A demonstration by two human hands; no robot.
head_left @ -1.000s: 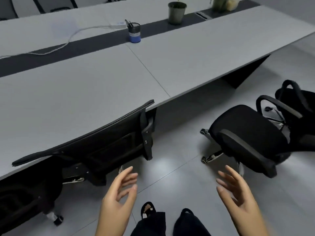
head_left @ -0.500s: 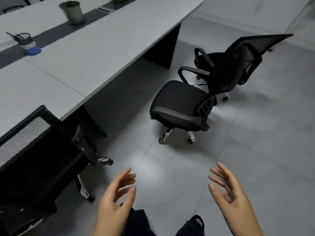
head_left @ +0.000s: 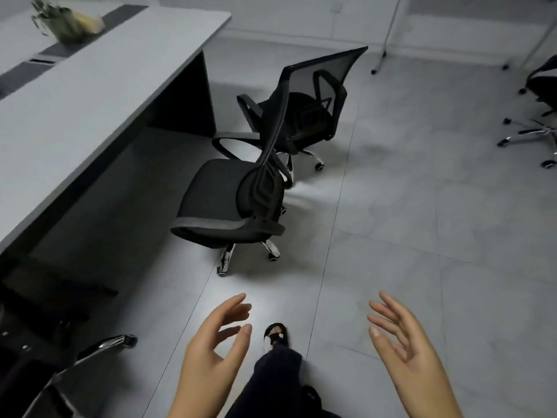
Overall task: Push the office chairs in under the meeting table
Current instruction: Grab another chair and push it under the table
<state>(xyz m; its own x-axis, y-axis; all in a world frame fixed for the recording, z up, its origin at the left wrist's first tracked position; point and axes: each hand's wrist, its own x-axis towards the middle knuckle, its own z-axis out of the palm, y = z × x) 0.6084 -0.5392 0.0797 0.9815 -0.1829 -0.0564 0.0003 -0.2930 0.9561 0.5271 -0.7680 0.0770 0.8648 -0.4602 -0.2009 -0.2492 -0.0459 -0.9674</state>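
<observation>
A black mesh office chair (head_left: 229, 200) stands out on the floor, away from the grey meeting table (head_left: 75, 95), its seat facing the table. A second black chair (head_left: 304, 116) stands just behind it near the table's end leg. The base of a third chair (head_left: 99, 348) shows at the lower left, under the table's edge. My left hand (head_left: 214, 357) and my right hand (head_left: 410, 357) hang open in front of me, well short of the nearest chair, holding nothing.
A potted plant (head_left: 64, 25) sits on the table's dark centre strip. Another black chair (head_left: 542, 116) stands at the far right. Thin white stand legs (head_left: 388, 34) rise by the back wall. My foot (head_left: 275, 333) is between my hands on the grey tiled floor.
My view has swung to the right, from the chair tucked at the table to the two chairs standing out on the floor, which now appear closer. Both hands stay open and empty.
</observation>
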